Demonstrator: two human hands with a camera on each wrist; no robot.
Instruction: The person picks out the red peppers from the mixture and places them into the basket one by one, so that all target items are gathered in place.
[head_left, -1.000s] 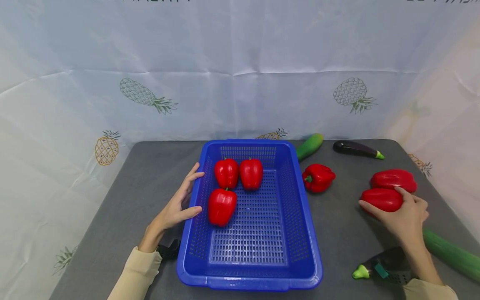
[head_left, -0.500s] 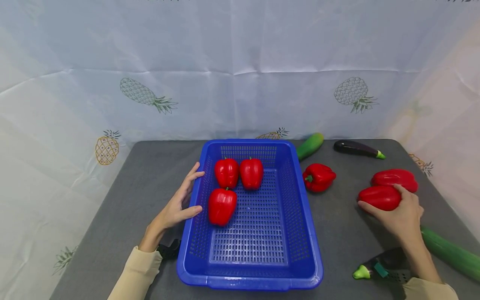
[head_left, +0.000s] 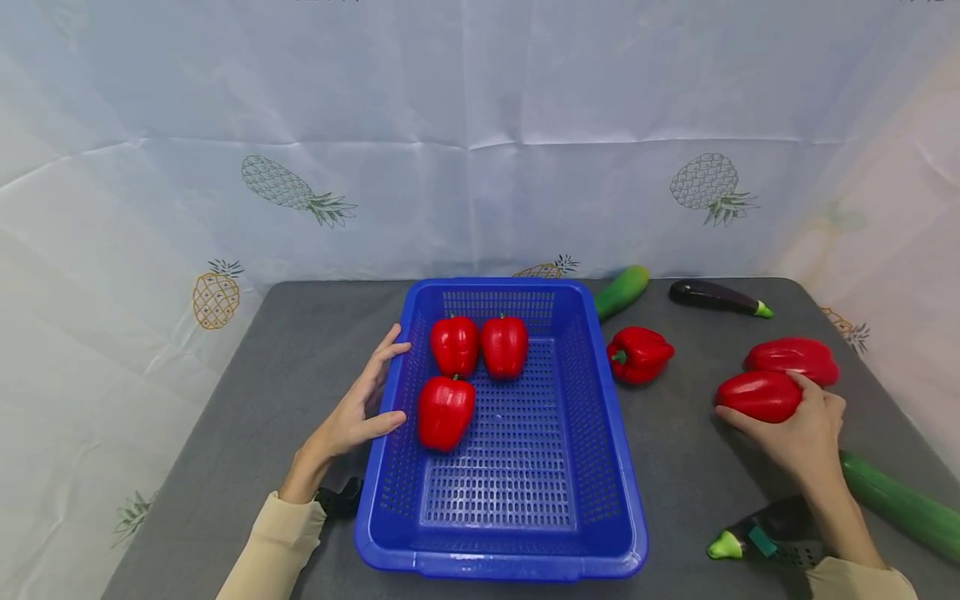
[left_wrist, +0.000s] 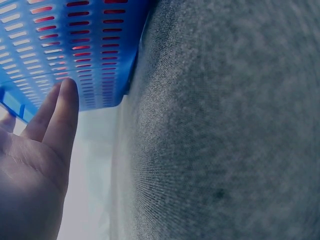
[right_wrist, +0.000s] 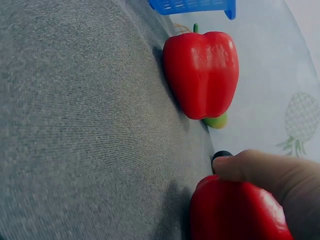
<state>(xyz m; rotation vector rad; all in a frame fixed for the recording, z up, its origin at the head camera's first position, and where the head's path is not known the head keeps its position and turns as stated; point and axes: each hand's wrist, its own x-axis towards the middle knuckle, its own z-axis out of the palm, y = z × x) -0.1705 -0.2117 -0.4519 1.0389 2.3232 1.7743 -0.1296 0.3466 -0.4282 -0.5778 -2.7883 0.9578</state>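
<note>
My right hand (head_left: 806, 429) grips a red bell pepper (head_left: 759, 396), thumb on its near side and fingers over its far end. In the right wrist view the thumb lies across this pepper (right_wrist: 235, 212). Just behind it lies another red bell pepper (head_left: 793, 360). My left hand (head_left: 356, 417) is at the left side of a blue perforated basket (head_left: 501, 567), with thumb and fingertips at the rim. The left wrist view shows straight fingers (left_wrist: 62, 112) against the basket's outer wall (left_wrist: 95, 75). Three red bell peppers (head_left: 445, 414) are at the left and back inside the basket.
Right of the basket lies a red bell pepper (head_left: 639, 355), with a green cucumber-like vegetable (head_left: 621, 292) behind it. An eggplant (head_left: 716, 297) lies at the back right. Near my right forearm are another eggplant (head_left: 772, 525) and a long cucumber (head_left: 900, 504).
My right hand has shifted slightly left with the bell pepper, drawing it a little away from the one behind. The left hand and the basket have stayed in place.
</note>
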